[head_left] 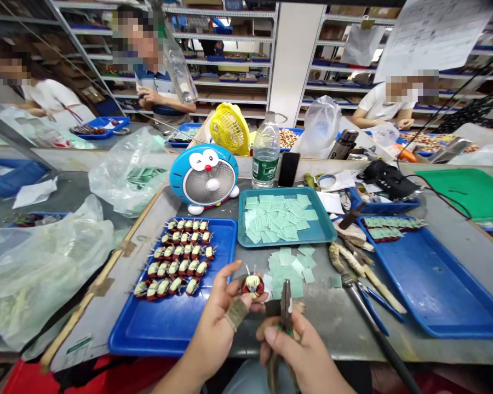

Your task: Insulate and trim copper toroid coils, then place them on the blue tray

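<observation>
Our left hand (219,313) pinches a red-wound coil (253,282) between thumb and fingertips, wires (254,270) upward; our right hand (292,346) curls closed round pliers (286,306), their nose near it. We'd best grip the coil by its sides, wires free, with the pliers' tips off the windings (260,287). Beyond lie green squares (285,268); leftward, a blue tray (148,329) bears rows of similar coils (173,268).

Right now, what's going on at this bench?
The left hand holds a small coil, its pins up, while the right hand grips pliers beside it. Rows of similar coils sit in the blue tray on the left. Green slips fill a teal tray ahead, with more loose on the bench.
</observation>
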### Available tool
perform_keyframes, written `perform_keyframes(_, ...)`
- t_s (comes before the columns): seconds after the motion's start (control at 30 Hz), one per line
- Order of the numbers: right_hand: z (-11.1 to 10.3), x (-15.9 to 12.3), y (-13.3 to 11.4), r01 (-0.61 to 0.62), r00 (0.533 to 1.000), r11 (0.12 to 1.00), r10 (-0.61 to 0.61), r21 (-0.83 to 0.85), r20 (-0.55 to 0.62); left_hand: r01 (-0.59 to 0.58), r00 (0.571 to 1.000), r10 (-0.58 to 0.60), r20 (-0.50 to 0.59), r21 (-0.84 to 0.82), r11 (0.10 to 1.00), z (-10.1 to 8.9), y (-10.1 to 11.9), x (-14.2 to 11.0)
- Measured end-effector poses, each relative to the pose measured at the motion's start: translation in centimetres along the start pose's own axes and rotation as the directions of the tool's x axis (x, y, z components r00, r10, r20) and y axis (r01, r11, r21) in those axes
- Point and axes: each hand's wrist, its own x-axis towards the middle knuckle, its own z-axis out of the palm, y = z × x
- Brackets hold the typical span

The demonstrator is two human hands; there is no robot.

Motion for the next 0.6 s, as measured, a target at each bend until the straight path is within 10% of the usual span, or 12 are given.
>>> perform_keyframes(0.43,-2.1,-2.1,0.4,-0.129,0.958,0.99,0.139,-0.055,0.249,-0.131,0.979,0.183,-0.088,0.416,0.9,-1.1,-0.2,-0.3)
perform_keyframes(0.6,-3.1,-1.6,-3.7,0.036,0.999,0.952,-0.023,-0.305,0.048,-0.299,0.935,0.343,0.096,0.735,0.609,-1.4,0.2,-0.5)
